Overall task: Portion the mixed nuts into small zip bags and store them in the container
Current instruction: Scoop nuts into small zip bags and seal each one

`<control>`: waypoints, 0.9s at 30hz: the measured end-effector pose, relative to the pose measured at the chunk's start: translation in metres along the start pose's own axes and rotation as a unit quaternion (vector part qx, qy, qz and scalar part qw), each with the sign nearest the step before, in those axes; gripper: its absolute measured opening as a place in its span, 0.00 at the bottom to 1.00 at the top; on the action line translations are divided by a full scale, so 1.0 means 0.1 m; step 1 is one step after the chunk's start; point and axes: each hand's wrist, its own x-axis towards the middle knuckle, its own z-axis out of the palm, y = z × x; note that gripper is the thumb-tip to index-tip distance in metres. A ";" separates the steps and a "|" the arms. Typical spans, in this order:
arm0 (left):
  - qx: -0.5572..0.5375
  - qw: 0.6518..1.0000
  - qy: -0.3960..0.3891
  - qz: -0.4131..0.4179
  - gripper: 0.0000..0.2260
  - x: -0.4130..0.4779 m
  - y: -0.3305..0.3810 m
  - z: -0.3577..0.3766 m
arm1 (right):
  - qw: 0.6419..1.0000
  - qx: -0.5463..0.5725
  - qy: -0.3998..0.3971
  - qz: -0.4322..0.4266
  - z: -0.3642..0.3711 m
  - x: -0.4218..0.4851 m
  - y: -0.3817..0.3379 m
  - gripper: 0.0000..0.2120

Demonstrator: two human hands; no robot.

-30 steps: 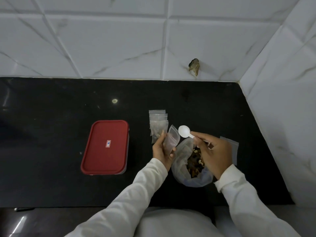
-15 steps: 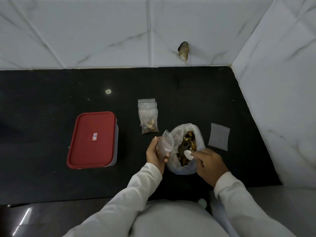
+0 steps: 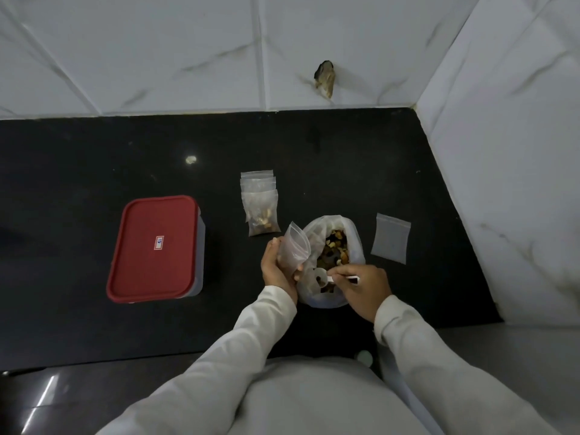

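Partly hidden: spoon (image 3: pixel 320 274) in nut bag (image 3: pixel 356 243) (right hand (image 3: pixel 365 287) covers handle).

Your counter (image 3: pixel 94 152) is glossy black stone. The tiles (image 3: pixel 157 42) at twelve o'clock look smooth, veined white. The lid (image 3: pixel 153 246) at nine o'clock is smooth red plastic; the zip bags (image 3: pixel 390 238), thin clear plastic.

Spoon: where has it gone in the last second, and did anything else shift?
The right hand lowered the white spoon from above the nut bag down into it, at its near side. The left hand still holds the open zip bag beside it. The filled bags, the empty bag and the red-lidded container stayed put.
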 end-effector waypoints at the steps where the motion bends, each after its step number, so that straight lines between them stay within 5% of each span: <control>1: -0.002 1.000 0.004 0.000 0.15 0.01 0.00 0.00 | 1.000 -0.015 0.009 -0.022 0.02 -0.02 -0.02 0.06; 5: -0.011 1.000 -0.001 -0.014 0.15 0.02 -0.01 -0.03 | 0.965 -0.184 0.028 -0.184 0.09 -0.08 0.03 0.12; 8: -0.017 1.000 0.003 -0.009 0.14 0.03 -0.01 -0.05 | 0.951 -0.216 0.039 -0.215 0.04 -0.07 0.10 0.12; 15: 0.002 1.000 0.025 0.019 0.13 -0.01 -0.03 0.02 | 1.000 0.010 -0.017 -0.023 0.05 -0.04 0.04 0.07; 22: -0.007 0.998 0.058 0.001 0.20 0.01 0.00 -0.01 | 0.968 0.148 -0.101 0.177 0.02 0.07 -0.03 0.08; 27: -0.005 0.999 0.033 -0.019 0.16 -0.02 0.03 0.00 | 0.952 0.188 -0.113 0.215 -0.06 0.10 0.01 0.10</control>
